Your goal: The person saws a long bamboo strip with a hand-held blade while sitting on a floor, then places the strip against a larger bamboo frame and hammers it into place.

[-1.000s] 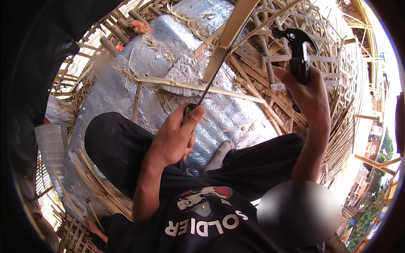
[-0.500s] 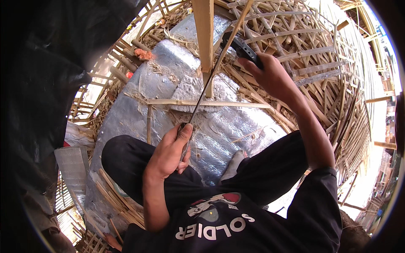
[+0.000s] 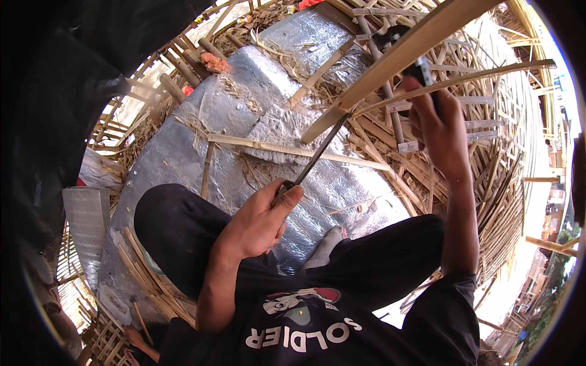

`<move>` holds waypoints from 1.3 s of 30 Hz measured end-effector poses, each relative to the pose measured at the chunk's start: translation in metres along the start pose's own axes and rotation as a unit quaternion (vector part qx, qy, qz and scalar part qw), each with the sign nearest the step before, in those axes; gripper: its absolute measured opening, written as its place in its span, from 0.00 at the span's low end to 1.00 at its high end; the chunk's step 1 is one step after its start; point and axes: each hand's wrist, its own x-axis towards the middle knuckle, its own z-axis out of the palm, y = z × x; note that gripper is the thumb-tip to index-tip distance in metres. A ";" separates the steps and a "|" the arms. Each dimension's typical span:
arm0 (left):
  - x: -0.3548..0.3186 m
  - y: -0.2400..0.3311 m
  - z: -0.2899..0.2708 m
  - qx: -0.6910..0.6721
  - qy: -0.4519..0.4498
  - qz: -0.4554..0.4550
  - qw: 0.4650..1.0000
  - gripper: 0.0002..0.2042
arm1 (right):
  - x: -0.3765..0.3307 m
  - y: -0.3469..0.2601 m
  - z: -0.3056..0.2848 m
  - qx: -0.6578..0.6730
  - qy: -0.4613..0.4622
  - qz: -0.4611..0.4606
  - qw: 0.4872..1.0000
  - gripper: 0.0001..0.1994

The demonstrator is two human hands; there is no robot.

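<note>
My left hand (image 3: 259,222) is closed round the dark handle of a long narrow knife (image 3: 321,151). Its blade points up and to the right, and its tip meets a bamboo piece. From there a broad pale bamboo strip (image 3: 390,70) and a thinner bamboo strip (image 3: 464,82) fork apart toward the upper right. At the upper right my right hand (image 3: 441,125) is closed round a dark hammer-like tool (image 3: 422,68) with a black head. The broad strip partly covers this tool, and the thinner strip crosses in front of it near my fingers.
Below lies a silvery sheet (image 3: 183,158) with a pale rough slab (image 3: 278,131) and a thin bamboo stick (image 3: 274,145) across it. Bamboo strips are piled (image 3: 488,152) at right, with more strips (image 3: 149,277) beside my left knee. Another person's hand (image 3: 135,337) shows at lower left.
The bamboo piece has tilted from nearly upright toward the upper right, its two strips spread wider. My right hand with the tool has moved right, and the knife now points further right.
</note>
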 end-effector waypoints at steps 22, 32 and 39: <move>0.007 0.003 -0.009 -0.037 0.053 -0.009 0.998 0.21 | 0.024 0.023 0.006 -0.175 -0.127 0.050 0.975 0.32; 0.011 0.001 -0.009 -0.036 0.060 -0.009 0.997 0.23 | 0.032 0.038 0.018 0.040 0.027 -0.134 0.990 0.28; 0.012 -0.009 -0.015 -0.051 0.091 -0.028 0.994 0.22 | 0.030 0.024 0.019 -0.057 -0.041 -0.041 0.997 0.28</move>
